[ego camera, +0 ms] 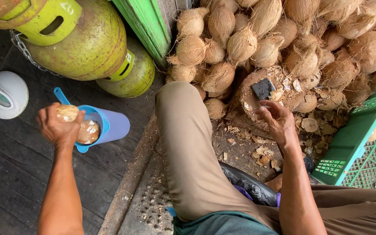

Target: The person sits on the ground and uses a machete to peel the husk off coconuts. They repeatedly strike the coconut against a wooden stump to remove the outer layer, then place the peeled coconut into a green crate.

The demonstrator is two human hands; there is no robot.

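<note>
The left hand (58, 126) closes its fingers around a peeled coconut (67, 112) above the blue jug (109, 126), while the right hand (278, 121), fingers loosely curled and empty, hovers beside the blade (263, 88) on the stump (266, 93), where a careless reach could cut it.

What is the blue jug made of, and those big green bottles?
The blue jug looks like plastic: smooth, evenly coloured, softly shiny. The green bottles look like painted metal, probably steel: the paint is worn and brownish with rust-like stains.
</note>
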